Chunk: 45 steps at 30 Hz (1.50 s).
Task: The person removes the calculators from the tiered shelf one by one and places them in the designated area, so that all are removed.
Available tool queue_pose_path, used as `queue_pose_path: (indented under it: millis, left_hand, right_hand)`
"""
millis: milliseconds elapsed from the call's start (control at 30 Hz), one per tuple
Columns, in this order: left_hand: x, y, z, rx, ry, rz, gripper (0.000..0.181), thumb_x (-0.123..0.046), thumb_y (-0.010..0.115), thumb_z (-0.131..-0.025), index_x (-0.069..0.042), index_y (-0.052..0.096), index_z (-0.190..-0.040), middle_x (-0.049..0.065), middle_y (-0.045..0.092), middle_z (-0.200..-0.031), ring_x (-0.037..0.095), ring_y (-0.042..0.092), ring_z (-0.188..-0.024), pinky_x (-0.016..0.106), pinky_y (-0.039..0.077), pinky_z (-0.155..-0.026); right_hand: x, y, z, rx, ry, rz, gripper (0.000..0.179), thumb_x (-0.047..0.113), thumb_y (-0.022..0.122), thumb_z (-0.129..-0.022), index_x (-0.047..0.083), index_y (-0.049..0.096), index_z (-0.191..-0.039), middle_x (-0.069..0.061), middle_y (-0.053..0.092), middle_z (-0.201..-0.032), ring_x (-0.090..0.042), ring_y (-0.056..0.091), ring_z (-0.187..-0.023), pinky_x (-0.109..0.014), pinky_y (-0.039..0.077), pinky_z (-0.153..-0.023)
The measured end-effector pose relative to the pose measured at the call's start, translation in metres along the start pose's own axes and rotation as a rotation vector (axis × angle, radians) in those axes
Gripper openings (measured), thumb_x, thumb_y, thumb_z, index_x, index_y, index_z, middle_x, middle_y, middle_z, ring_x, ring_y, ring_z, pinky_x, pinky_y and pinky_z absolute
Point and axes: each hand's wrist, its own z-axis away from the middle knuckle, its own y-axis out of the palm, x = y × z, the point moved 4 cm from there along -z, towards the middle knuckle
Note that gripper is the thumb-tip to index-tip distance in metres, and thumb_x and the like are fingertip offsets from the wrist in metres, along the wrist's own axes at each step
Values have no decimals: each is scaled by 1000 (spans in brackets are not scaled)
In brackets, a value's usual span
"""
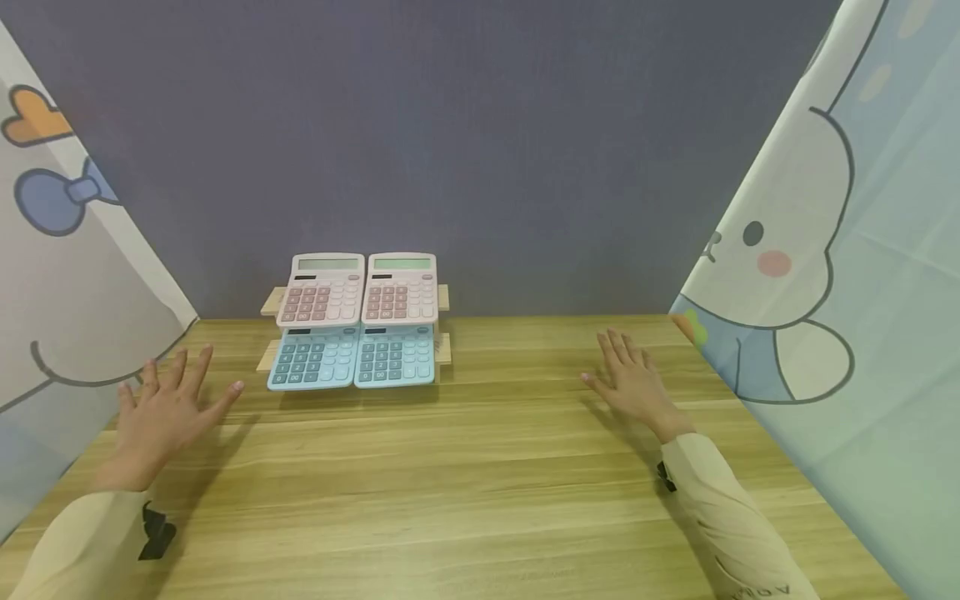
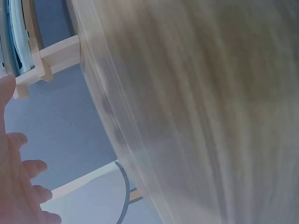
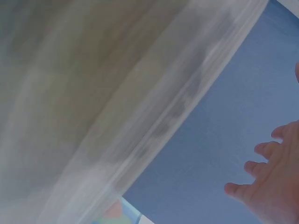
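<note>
My left hand [image 1: 161, 417] is held palm down with fingers spread, left of a wooden rack [image 1: 267, 355] and casting a shadow on the table. Nothing is in it. On the rack stand two pink calculators [image 1: 347, 293] [image 1: 422, 292] in the upper row and two blue calculators [image 1: 333, 367] [image 1: 420, 360] in the lower row, side by side, tilted toward me. My right hand [image 1: 630, 383], likewise empty with spread fingers, is over the right part of the table. In the left wrist view, the rack's wooden leg [image 2: 63, 53] shows beyond my left thumb [image 2: 5, 88].
The wood-grain table [image 1: 480, 483] ends at a dark grey-blue back panel [image 1: 525, 158]. Cloth panels with cartoon prints stand at the left [image 1: 97, 308] and right [image 1: 885, 275] sides. Black straps [image 1: 156, 533] show at both sleeves.
</note>
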Motion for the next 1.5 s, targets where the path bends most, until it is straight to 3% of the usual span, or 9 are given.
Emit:
queue_pose_path:
  millis: [300, 567, 800, 1000, 1500]
  left_hand:
    - [-5, -1, -2, -4, 6, 22, 81, -58, 34, -91, -17, -7, -147, 32, 0, -146, 64, -5, -122, 80, 4, -91]
    - [-9, 0, -4, -28, 35, 43, 81, -56, 38, -91, -10, 2, -147, 39, 21, -138, 65, 16, -119, 77, 11, -92]
    - [-13, 1, -7, -33, 52, 58, 81, -55, 41, -90, -5, 9, -146, 45, 31, -128, 65, 30, -108, 77, 25, -85]
    - [-18, 1, -9, -15, 61, 72, 82, -54, 43, -90, -3, 11, -146, 47, 31, -127, 65, 34, -105, 74, 37, -72]
    - [-28, -1, -14, -27, 56, 166, 78, -51, 47, -90, 0, 20, -143, 44, 36, -125, 63, 40, -101, 64, 46, -56]
  right_hand:
    - [15, 2, -5, -4, -22, -53, 83, 49, 47, -91, 2, 8, -146, -22, 8, -151, -42, 7, -138, -64, 11, -110]
    - [30, 3, -6, -20, -53, -80, 82, 45, 53, -89, 1, 13, -145, -24, 16, -149, -44, 18, -135, -65, 23, -105]
    - [44, 4, -9, -36, -95, -108, 79, 44, 54, -89, 1, 17, -144, -23, 22, -147, -45, 27, -131, -63, 30, -103]
    - [55, 4, -12, -33, -121, -150, 80, 44, 55, -89, 0, 17, -144, -23, 23, -147, -41, 27, -132, -56, 29, -108]
    - [94, 13, -30, 13, -181, -293, 73, 31, 58, -89, 2, 18, -144, -21, 27, -146, -39, 27, -133, -53, 24, -111]
